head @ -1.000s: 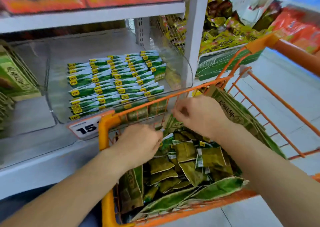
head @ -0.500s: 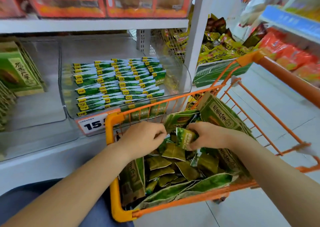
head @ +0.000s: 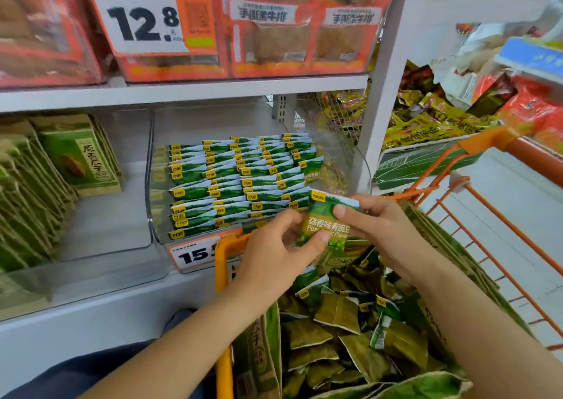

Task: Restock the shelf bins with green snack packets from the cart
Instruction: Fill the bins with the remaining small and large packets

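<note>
- Both your hands have lifted out of the cart (head: 499,264) since earlier.
- Left hand (head: 283,246) and right hand (head: 374,218) pinch one green pea packet (head: 327,218) before the clear bin (head: 158,185).

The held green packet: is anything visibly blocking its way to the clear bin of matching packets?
Nothing visible does. Both hands, left and right, hold the green packet above the orange cart, just right of the clear bin's front. The bin looks open-topped, its packet rows exposed.
</note>
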Motion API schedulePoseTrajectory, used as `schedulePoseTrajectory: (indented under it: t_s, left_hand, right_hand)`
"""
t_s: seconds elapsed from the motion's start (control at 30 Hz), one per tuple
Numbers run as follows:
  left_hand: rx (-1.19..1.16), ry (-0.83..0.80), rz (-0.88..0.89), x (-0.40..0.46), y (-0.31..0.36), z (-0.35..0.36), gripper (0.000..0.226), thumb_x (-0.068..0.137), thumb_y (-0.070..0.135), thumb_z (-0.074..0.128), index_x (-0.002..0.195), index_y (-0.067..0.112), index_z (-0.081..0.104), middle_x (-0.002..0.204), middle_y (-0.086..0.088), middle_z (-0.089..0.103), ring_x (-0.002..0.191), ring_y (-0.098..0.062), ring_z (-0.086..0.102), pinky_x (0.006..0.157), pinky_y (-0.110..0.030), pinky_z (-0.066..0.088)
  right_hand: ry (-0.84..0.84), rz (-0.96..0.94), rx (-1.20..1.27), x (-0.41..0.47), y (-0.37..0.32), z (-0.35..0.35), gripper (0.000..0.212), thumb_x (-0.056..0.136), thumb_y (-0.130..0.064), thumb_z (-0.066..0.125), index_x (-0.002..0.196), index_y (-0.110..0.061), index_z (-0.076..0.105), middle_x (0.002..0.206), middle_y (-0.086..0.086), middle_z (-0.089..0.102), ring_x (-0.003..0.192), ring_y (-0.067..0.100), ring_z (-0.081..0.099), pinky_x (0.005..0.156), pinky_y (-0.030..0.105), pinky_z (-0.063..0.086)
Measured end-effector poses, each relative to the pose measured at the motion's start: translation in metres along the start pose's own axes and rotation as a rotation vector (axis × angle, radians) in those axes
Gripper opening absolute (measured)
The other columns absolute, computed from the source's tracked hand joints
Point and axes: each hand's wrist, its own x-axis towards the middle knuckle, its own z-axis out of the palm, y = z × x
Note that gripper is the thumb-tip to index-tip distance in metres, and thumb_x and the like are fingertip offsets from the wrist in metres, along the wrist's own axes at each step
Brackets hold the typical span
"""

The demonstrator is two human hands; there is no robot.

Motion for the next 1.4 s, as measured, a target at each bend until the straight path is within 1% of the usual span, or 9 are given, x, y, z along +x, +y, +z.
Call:
schedulePoseTrajectory:
  t_s: [0.13,0.23,0.33,0.47,0.63,0.87,1.17,1.27,1.4]
  left_hand:
    - [0.174,0.036,0.004,0.025,0.01,-0.008,0.054,0.078,0.042,0.073,0.121,0.047,0.04,0.096,0.03,0.053,0.091,0.023,0.048,0.076,0.002,0.037]
    - [0.409,-0.075,0.061,0.043,0.022,-0.011,0.049,0.077,0.038,0.077,0.118,0.044,0.051,0.081,0.028,0.049,0.078,0.007,0.05,0.065,-0.001,0.034]
    - [0.475,0.02,0.11,0.066,0.032,-0.017,0.026,0.074,0.033,0.08,0.091,0.034,0.06,0.071,0.017,0.056,0.07,-0.007,0.053,0.063,-0.011,0.036]
    - [0.356,0.157,0.042,0.111,0.025,-0.02,0.029,0.078,0.027,0.078,0.088,0.03,0.051,0.098,0.004,0.062,0.085,-0.01,0.055,0.058,-0.006,0.035]
    - [0.562,0.07,-0.065,0.168,-0.003,0.008,0.047,0.085,0.03,0.072,0.126,0.015,0.056,0.135,-0.007,0.055,0.122,-0.024,0.052,0.094,-0.031,0.041]
    - [0.942,0.043,-0.053,0.203,-0.036,0.033,0.05,0.083,0.042,0.071,0.126,0.019,0.06,0.126,-0.006,0.062,0.121,-0.028,0.052,0.102,-0.039,0.034]
    - [1.32,-0.099,-0.051,0.216,-0.039,0.04,0.048,0.082,0.048,0.07,0.119,0.019,0.064,0.126,-0.01,0.055,0.127,-0.031,0.038,0.101,-0.04,0.03]
    - [1.224,-0.149,-0.064,0.208,-0.032,0.035,0.049,0.084,0.044,0.068,0.125,0.019,0.06,0.135,-0.012,0.048,0.129,-0.033,0.037,0.105,-0.043,0.031]
    - [0.835,0.032,0.084,0.162,-0.005,0.008,0.035,0.089,0.029,0.06,0.123,0.023,0.059,0.127,-0.007,0.054,0.12,-0.028,0.046,0.095,-0.036,0.037]
  right_hand:
    - [0.054,-0.097,-0.157,0.02,0.002,0.0,0.042,0.07,-0.045,0.077,0.087,-0.007,0.074,0.075,0.038,0.052,0.065,0.025,0.047,0.064,0.037,0.034]
    - [0.078,-0.063,-0.077,0.023,0.011,-0.004,0.03,0.076,-0.034,0.079,0.095,-0.011,0.073,0.075,0.026,0.064,0.068,0.022,0.058,0.067,0.031,0.042]
    - [0.279,-0.119,-0.359,0.019,0.021,-0.002,0.024,0.085,-0.04,0.067,0.101,-0.022,0.07,0.084,-0.009,0.071,0.082,0.006,0.065,0.076,0.028,0.049]
    - [0.267,-0.235,-0.945,0.017,0.03,-0.003,0.033,0.091,-0.05,0.05,0.104,-0.026,0.069,0.101,-0.005,0.068,0.104,0.018,0.06,0.112,0.04,0.022]
    - [0.203,-0.266,-0.951,0.019,0.036,-0.005,0.03,0.091,-0.044,0.054,0.11,-0.024,0.066,0.107,-0.003,0.066,0.108,0.019,0.058,0.113,0.039,0.015]
    - [0.212,-0.248,-1.022,0.023,0.047,-0.002,0.039,0.083,-0.047,0.05,0.112,-0.025,0.065,0.104,-0.005,0.066,0.107,0.021,0.058,0.115,0.038,0.008]
    - [0.202,-0.278,-1.017,0.024,0.046,-0.004,0.044,0.08,-0.045,0.054,0.117,-0.025,0.064,0.111,-0.003,0.065,0.113,0.021,0.056,0.116,0.04,0.01]
    - [0.209,-0.311,-0.984,0.023,0.041,-0.003,0.043,0.08,-0.042,0.057,0.117,-0.021,0.064,0.123,0.0,0.06,0.118,0.023,0.054,0.112,0.041,0.021]
    - [0.192,-0.395,-0.902,0.018,0.021,0.0,0.021,0.085,-0.043,0.061,0.081,-0.023,0.067,0.078,-0.011,0.064,0.076,0.013,0.062,0.072,0.032,0.049]
